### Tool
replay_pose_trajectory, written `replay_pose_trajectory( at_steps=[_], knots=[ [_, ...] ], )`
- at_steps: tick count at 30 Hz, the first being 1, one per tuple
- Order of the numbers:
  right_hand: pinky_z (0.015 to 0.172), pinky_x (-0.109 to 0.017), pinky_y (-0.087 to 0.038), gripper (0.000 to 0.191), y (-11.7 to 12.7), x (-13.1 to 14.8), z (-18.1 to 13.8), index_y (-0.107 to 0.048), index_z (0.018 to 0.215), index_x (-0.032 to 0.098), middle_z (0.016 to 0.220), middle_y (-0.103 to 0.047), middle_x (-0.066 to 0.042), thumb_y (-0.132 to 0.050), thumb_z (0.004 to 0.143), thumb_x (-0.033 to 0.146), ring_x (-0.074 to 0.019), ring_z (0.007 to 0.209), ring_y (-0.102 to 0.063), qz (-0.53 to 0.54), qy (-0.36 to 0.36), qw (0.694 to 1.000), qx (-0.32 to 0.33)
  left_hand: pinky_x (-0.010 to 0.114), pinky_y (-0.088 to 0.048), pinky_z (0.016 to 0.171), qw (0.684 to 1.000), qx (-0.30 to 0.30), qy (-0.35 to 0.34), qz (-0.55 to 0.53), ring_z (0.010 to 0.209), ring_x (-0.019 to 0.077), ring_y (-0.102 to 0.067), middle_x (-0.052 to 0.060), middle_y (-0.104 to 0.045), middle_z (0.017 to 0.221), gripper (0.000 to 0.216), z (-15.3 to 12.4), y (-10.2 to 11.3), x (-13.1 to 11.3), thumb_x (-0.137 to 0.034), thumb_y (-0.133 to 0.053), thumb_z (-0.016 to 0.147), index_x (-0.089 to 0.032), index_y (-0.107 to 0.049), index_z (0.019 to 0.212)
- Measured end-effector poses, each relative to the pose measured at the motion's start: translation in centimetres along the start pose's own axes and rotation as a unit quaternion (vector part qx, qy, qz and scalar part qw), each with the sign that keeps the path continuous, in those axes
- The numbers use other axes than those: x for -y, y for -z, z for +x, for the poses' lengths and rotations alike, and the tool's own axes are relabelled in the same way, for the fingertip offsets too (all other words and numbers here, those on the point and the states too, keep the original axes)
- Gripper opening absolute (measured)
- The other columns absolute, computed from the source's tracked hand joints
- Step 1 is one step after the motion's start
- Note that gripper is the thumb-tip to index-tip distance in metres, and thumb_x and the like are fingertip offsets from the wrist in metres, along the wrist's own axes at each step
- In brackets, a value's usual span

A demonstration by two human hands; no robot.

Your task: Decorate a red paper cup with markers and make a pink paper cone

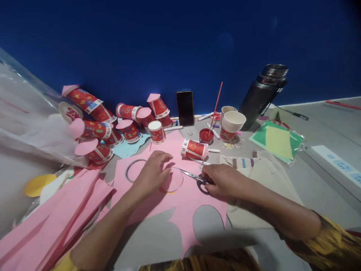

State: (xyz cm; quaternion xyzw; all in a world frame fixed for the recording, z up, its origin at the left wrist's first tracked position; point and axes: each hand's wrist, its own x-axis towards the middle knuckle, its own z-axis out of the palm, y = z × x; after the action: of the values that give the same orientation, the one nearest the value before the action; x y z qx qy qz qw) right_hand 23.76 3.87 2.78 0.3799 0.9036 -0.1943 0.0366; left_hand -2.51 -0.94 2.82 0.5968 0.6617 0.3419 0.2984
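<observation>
My left hand [153,174] rests on a pink paper sheet [183,210] spread on the table, fingers curled over a cut pink circle [173,180]. My right hand [221,181] grips the dark handles of a pair of scissors [193,176], whose blades point left towards the circle. Round holes are cut out of the sheet beside and below the hands. A red paper cup [194,148] lies on its side just beyond the scissors.
A heap of red cups with pink paper caps [96,130] lies at the left. Pink strips [56,218], a black phone [185,108], stacked cups [232,126], a red paint pot [206,135], a flask [263,94], coloured paper [278,141] and a power strip [335,165] surround the work.
</observation>
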Motion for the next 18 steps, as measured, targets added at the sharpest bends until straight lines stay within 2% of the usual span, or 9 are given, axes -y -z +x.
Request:
replay_pose_trajectory(
  at_steps=[2, 4, 6, 7, 9, 11, 13, 15, 18],
  knots=[
    [0.058, -0.030, -0.025, 0.004, 1.1, -0.1, -0.4, -0.065, 0.089, 0.021, 0.087, -0.074, -0.005, -0.067, 0.084, 0.022, -0.0202, 0.072, -0.063, 0.007, -0.019, 1.000, 0.016, 0.036, -0.049, 0.081, 0.995, -0.048, -0.027, 0.080, 0.093, 0.0243, -0.063, 0.006, -0.067, 0.098, 0.011, -0.5, -0.2, 0.0, -0.026, -0.065, 0.084, -0.021, -0.071, 0.092],
    [0.058, -0.030, -0.025, 0.004, 2.4, -0.8, -1.0, -0.065, 0.089, 0.021, 0.086, -0.074, -0.005, -0.067, 0.086, 0.025, -0.0194, 0.070, -0.061, 0.000, -0.035, 0.999, 0.017, 0.033, -0.045, 0.071, 0.995, -0.007, -0.003, 0.103, 0.076, 0.0213, -0.060, 0.002, -0.064, 0.083, 0.011, -1.2, -0.4, -0.1, -0.030, -0.060, 0.091, -0.022, -0.067, 0.088],
    [0.059, -0.030, -0.025, 0.002, 3.3, -1.8, -1.8, -0.066, 0.089, 0.022, 0.087, -0.074, -0.005, -0.067, 0.087, 0.024, -0.0201, 0.073, -0.062, -0.027, -0.039, 0.999, 0.023, 0.032, -0.043, 0.066, 0.993, 0.054, 0.013, 0.101, 0.072, 0.0206, -0.059, 0.001, -0.063, 0.078, 0.013, -1.8, -0.7, -0.2, -0.029, -0.056, 0.093, -0.022, -0.067, 0.091],
    [0.059, -0.030, -0.025, 0.003, 3.6, -2.4, -2.1, -0.067, 0.089, 0.023, 0.087, -0.074, -0.005, -0.067, 0.086, 0.022, -0.0208, 0.074, -0.063, -0.043, -0.045, 0.998, 0.024, 0.032, -0.044, 0.068, 0.992, 0.071, 0.007, 0.104, 0.075, 0.0211, -0.060, 0.001, -0.063, 0.082, 0.016, -2.0, -0.9, -0.2, -0.026, -0.055, 0.093, -0.022, -0.069, 0.100],
    [0.060, -0.030, -0.025, 0.006, 3.7, -3.3, -2.5, -0.068, 0.090, 0.023, 0.088, -0.075, -0.004, -0.068, 0.085, 0.020, -0.0220, 0.077, -0.066, -0.077, -0.062, 0.995, 0.033, 0.033, -0.047, 0.075, 0.989, 0.096, -0.025, 0.111, 0.084, 0.0219, -0.063, 0.003, -0.062, 0.096, 0.039, -2.4, -1.2, -0.1, -0.019, -0.054, 0.091, -0.026, -0.066, 0.128],
    [0.060, -0.030, -0.026, 0.007, 3.7, -3.6, -2.5, -0.069, 0.093, 0.023, 0.092, -0.076, -0.006, -0.070, 0.085, 0.021, -0.0237, 0.080, -0.068, -0.113, -0.081, 0.990, 0.035, 0.033, -0.050, 0.081, 0.984, 0.133, -0.055, 0.106, 0.090, 0.0218, -0.064, 0.004, -0.059, 0.103, 0.051, -2.7, -1.3, -0.1, -0.015, -0.050, 0.091, -0.030, -0.062, 0.138],
    [0.061, -0.030, -0.029, 0.009, 3.6, -3.0, -2.2, -0.070, 0.096, 0.022, 0.096, -0.077, -0.008, -0.073, 0.088, 0.026, -0.0258, 0.085, -0.071, -0.129, -0.078, 0.988, 0.029, 0.033, -0.050, 0.083, 0.978, 0.169, -0.071, 0.097, 0.094, 0.0215, -0.064, 0.005, -0.058, 0.106, 0.043, -2.9, -1.2, 0.1, -0.013, -0.048, 0.092, -0.030, -0.070, 0.124],
    [0.062, -0.030, -0.032, 0.010, 3.4, -1.7, -1.7, -0.071, 0.097, 0.022, 0.099, -0.078, -0.008, -0.073, 0.091, 0.030, -0.0270, 0.088, -0.072, -0.113, -0.046, 0.992, 0.032, 0.033, -0.050, 0.084, 0.976, 0.185, -0.071, 0.089, 0.096, 0.0217, -0.064, 0.006, -0.059, 0.112, 0.031, -3.0, -0.8, 0.3, -0.014, -0.051, 0.092, -0.028, -0.073, 0.109],
    [0.060, -0.031, -0.032, 0.012, 2.9, 0.5, -1.0, -0.071, 0.091, 0.021, 0.095, -0.080, -0.009, -0.071, 0.094, 0.032, -0.0275, 0.086, -0.074, -0.101, 0.006, 0.993, 0.066, 0.035, -0.051, 0.088, 0.977, 0.195, -0.058, 0.060, 0.101, 0.0230, -0.065, 0.007, -0.062, 0.120, 0.019, -3.1, 0.1, 0.6, -0.023, -0.061, 0.093, -0.027, -0.074, 0.106]
  ],
)
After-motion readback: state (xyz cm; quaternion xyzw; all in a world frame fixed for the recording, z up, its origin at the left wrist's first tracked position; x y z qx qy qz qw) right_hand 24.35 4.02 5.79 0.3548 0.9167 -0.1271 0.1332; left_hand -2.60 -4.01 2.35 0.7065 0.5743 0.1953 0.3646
